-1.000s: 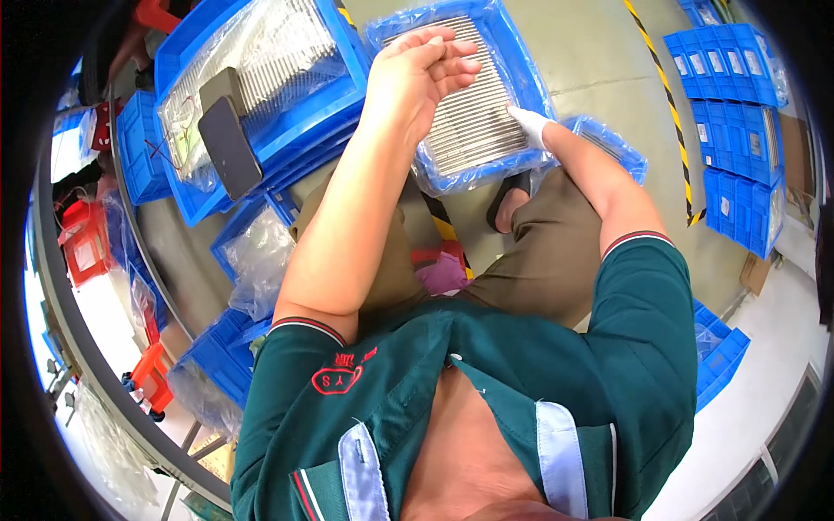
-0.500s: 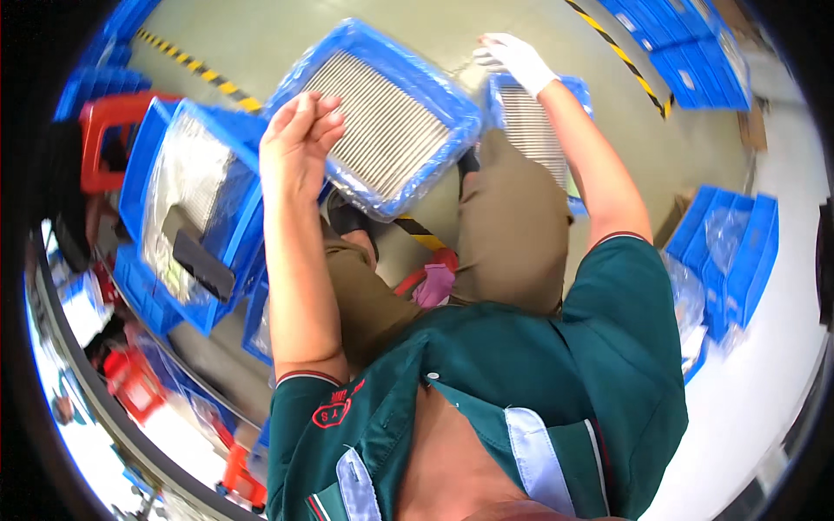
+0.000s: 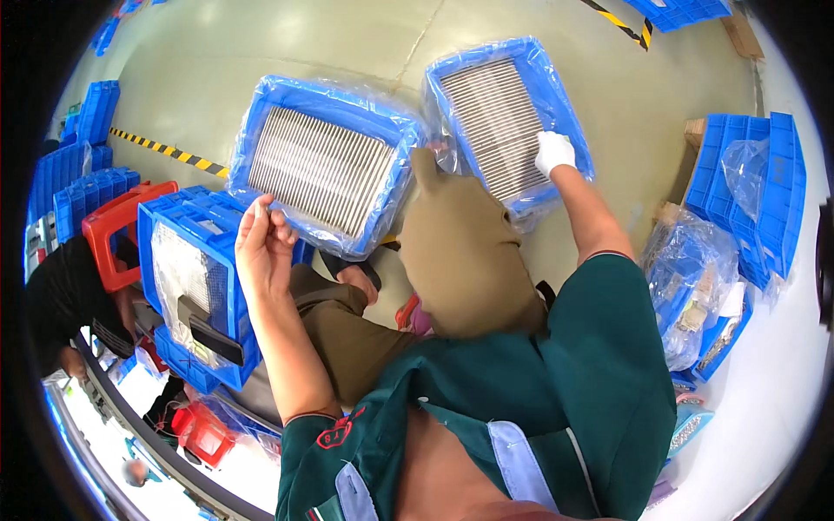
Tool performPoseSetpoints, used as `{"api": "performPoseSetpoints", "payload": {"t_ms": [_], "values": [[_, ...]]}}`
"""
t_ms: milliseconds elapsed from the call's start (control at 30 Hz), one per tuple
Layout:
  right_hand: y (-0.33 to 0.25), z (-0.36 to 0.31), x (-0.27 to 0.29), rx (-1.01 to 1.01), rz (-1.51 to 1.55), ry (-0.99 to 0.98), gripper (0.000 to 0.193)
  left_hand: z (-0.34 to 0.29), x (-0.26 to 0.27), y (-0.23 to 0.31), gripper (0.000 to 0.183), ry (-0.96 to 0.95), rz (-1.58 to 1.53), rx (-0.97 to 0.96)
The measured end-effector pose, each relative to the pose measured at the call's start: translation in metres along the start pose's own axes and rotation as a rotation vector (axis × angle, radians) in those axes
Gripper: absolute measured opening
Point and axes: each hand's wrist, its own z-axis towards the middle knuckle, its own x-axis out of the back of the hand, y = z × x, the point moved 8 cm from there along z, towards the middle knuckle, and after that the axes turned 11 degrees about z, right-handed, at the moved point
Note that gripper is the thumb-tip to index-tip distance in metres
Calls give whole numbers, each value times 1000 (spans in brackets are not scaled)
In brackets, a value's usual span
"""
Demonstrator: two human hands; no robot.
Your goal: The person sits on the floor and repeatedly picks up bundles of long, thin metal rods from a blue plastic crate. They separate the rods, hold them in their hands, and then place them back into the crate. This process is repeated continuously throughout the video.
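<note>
My right hand point(image 3: 554, 154), in a white glove, is closed at the right edge of a row of thin metal rods point(image 3: 504, 113). These lie side by side in the right blue crate point(image 3: 566, 113), lined with clear plastic. Whatever its fingers grip is hidden under the glove. My bare left hand point(image 3: 265, 247) is raised at the near left corner of the left blue crate point(image 3: 334, 94), its fingers curled and thumb against them. Anything between them is too small to make out. More metal rods point(image 3: 321, 165) fill that lined crate.
Stacked blue crates point(image 3: 182, 213) with a dark phone-like object point(image 3: 215, 340) on top stand at my left, beside a red stool point(image 3: 122, 234) and a person in black point(image 3: 74, 295). Plastic bags point(image 3: 695, 269) and blue crates point(image 3: 756, 191) line the right wall.
The view has shifted, bringing the right crate fully into sight. My right hand has moved from above that crate's far edge down to its rods. My left hand stays raised, fingers curled.
</note>
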Motion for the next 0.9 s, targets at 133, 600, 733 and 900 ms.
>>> {"api": "performPoseSetpoints", "payload": {"t_ms": [133, 600, 733, 900], "values": [[-22, 37, -28, 204, -114, 104, 17, 2, 1, -6, 22, 20, 42, 15], [-35, 50, -38, 378, -81, -77, 13, 4, -4, 0, 21, 73, 51, -11], [-18, 28, -64, 85, 42, -116, 16, 1, -2, 1, 21, 82, 80, -17], [-19, 4, -69, 24, 74, -237, 19, -3, -1, 4, 22, 89, 82, -35]]}}
